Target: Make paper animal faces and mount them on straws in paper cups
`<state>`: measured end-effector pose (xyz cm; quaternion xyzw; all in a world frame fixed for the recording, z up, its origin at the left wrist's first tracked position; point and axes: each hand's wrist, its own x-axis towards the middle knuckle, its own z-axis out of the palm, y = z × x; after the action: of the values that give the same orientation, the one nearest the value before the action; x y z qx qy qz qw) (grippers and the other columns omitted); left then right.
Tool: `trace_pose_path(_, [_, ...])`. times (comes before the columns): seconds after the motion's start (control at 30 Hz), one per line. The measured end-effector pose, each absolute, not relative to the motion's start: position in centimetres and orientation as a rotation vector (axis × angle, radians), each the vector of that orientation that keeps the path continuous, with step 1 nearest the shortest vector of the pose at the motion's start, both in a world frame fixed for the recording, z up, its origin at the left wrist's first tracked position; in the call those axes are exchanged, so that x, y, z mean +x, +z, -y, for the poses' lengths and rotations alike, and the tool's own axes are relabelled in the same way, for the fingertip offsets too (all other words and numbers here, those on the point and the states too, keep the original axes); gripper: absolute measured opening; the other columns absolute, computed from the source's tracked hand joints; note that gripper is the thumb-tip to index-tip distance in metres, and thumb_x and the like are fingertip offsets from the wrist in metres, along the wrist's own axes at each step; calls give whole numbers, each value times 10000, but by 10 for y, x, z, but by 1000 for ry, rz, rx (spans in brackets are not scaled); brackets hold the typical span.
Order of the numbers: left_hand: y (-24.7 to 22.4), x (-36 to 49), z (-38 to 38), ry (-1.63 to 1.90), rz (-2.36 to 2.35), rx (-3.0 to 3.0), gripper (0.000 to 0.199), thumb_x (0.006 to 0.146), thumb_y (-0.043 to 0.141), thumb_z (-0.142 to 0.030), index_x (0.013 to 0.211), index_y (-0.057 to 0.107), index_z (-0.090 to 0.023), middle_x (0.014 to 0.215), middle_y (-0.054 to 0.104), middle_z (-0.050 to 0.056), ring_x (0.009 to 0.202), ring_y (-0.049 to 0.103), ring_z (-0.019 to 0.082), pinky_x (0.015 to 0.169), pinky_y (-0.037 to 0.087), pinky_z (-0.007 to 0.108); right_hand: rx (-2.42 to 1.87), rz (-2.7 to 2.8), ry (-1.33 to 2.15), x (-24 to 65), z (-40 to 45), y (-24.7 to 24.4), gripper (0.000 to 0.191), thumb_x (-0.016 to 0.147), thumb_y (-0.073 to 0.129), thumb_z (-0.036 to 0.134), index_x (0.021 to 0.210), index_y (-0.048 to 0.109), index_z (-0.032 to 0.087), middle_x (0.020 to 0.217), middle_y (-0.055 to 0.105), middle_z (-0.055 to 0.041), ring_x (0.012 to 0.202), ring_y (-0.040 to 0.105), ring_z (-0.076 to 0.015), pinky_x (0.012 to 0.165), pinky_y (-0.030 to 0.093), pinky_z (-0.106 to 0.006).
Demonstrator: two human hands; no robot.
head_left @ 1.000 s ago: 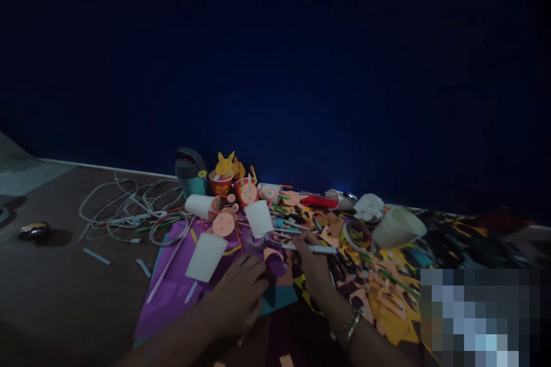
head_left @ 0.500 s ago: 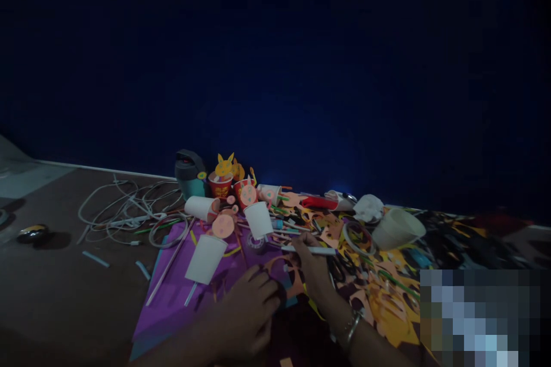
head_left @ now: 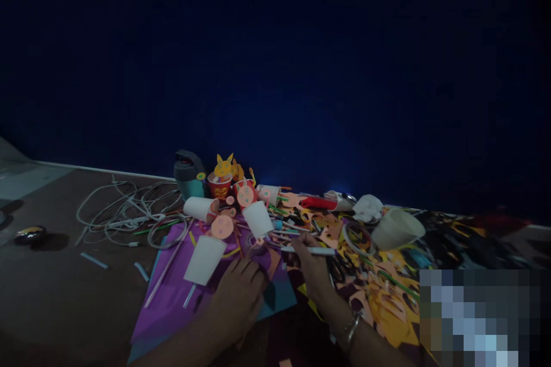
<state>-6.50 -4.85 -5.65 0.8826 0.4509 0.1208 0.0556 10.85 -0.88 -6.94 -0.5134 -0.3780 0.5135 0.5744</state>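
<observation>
My right hand point(head_left: 310, 264) is closed around a white marker point(head_left: 316, 250) that lies level, with a purple band at its right end. My left hand point(head_left: 241, 292) is curled over the purple paper point(head_left: 161, 292), back of the hand up. Its fingertips are hidden, so what they hold, if anything, does not show. Just past its fingers lies a small pinkish paper piece point(head_left: 258, 242), beside a curved peach paper scrap point(head_left: 273, 261). Left of that hand, a white paper cup point(head_left: 205, 260) with a straw point(head_left: 189, 295) lies tilted. Another white cup point(head_left: 258, 219) leans behind.
Red cups point(head_left: 220, 186) with paper animal heads stand at the back beside a teal-and-dark container point(head_left: 189, 175). White cables point(head_left: 124, 209) tangle at left. Right of my hands lie paper scraps point(head_left: 390, 309), tape rolls point(head_left: 357, 238), scissors point(head_left: 340, 268) and a pale cup point(head_left: 398, 229).
My left hand has moved left and slightly up, uncovering blue paper beside it. The peach scrap has shifted left, and the pinkish piece now shows. My right hand still holds the marker.
</observation>
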Motion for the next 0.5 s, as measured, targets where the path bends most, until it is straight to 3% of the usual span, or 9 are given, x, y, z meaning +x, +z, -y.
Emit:
trace_pose_path(0.1, [-57,-65,49,300,-1330,2713,116,827,487,-193,843,601,-195,865,588,46,867,506,223,864,360,412,-1232,889,1194,109,8,-67,276,725,603,356,579,420,209,450,457,72,418,412,-93,421,331,-202])
trace_pose_path(0.3, [-56,-60,60,244,-1273,2647,130,779,523,-186,887,595,-186,988,574,70,936,508,246,823,415,398,-1227,932,1172,109,8,-65,283,748,577,343,569,401,212,441,432,78,413,384,-88,416,316,-202])
trace_pose_path(0.4, [-58,-60,61,324,-1254,2640,143,770,518,-166,891,592,-186,1125,546,90,1068,473,268,897,401,418,-1210,944,1223,110,5,-71,326,753,574,365,553,365,215,424,366,92,388,328,-77,386,276,-195])
trace_pose_path(0.5, [-60,-63,58,415,-1273,2656,159,770,526,-184,917,587,-187,1343,416,111,1288,276,312,1017,293,492,-1240,1084,1255,114,0,-80,285,723,605,330,566,399,211,412,397,95,377,351,-76,388,291,-193])
